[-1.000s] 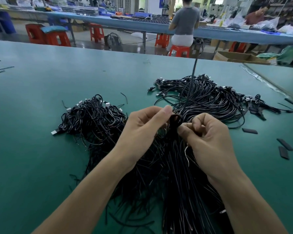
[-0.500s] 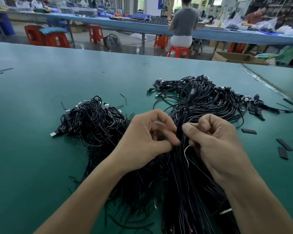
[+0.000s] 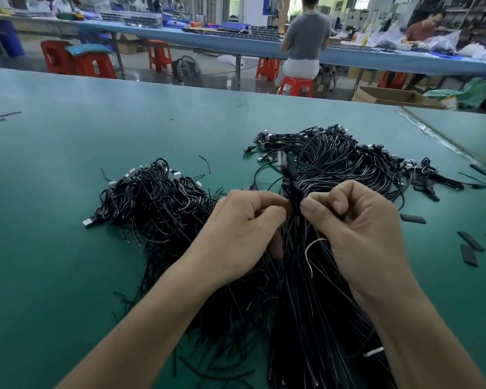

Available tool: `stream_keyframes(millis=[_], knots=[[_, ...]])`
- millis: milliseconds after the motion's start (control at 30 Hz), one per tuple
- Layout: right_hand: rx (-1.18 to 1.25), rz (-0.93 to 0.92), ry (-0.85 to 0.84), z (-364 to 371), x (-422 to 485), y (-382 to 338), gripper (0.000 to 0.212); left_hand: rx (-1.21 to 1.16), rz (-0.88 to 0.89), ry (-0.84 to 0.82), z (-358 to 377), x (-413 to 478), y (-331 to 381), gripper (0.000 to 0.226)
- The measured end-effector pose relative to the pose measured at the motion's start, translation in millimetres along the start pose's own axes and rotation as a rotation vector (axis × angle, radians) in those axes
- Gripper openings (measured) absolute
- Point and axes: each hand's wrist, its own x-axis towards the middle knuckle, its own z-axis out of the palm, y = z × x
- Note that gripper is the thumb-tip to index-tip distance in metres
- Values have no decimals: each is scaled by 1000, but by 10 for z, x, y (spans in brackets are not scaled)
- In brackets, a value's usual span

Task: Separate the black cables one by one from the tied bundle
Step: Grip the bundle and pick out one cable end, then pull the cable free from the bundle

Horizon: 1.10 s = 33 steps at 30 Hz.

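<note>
Two hands and two forearms of the person are seen. The left hand [image 3: 244, 234] and the right hand [image 3: 359, 228] are bare. The left forearm [image 3: 152, 327] and the right forearm [image 3: 421, 332] are left uncovered down to the lower edge of the view. A short, evenly trimmed thumbnail [image 3: 306, 204] is shown on the right hand.

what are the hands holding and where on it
Both the left hand and the right hand pinch the tied bundle of black cables at its bunched upper end, one from each side.
</note>
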Motion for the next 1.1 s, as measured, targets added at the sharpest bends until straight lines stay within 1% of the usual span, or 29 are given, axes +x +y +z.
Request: stream_keyframes(millis=[33,100,167,200,267,333,400,433,533,633,733,800,867,967,1100], knots=[[-9,-27,-4,17,-1,-3,44,-48,-20,4,-2,0,5,22],[-7,-75,-13,53,-10,-3,45,-260,-98,-34,3,0,30,14],[10,-101,-34,77,-22,-7,46,-449,-151,-62,5,-8,65,16],[2,-111,-52,85,-28,-8,46,-507,-151,-41,-5,-2,65,13],[-49,-130,-101,103,-44,-11,47,-630,-168,30,-44,14,69,16],[-122,-144,-121,123,-59,11,50,-688,-175,56,-74,37,62,16],[-205,-134,-126,142,-71,57,50,-660,-136,56,-82,54,39,9],[-224,-111,-130,151,-75,82,49,-646,-103,66,-86,58,28,12],[-178,-16,-99,134,-67,161,50,-543,-1,65,-120,65,-19,39],[-46,71,-49,106,-45,194,50,-451,79,32,-134,58,-49,50],[94,191,-13,71,-37,197,50,-329,188,44,-96,43,-74,46],[145,285,17,37,-29,208,51,-261,265,58,-66,27,-82,42],[183,360,53,16,-15,221,50,-176,329,74,-32,9,-101,34],[195,387,111,-21,11,220,49,-122,397,37,34,-21,-128,24],[271,411,163,-70,33,198,48,-28,410,-60,97,-56,-127,23]])
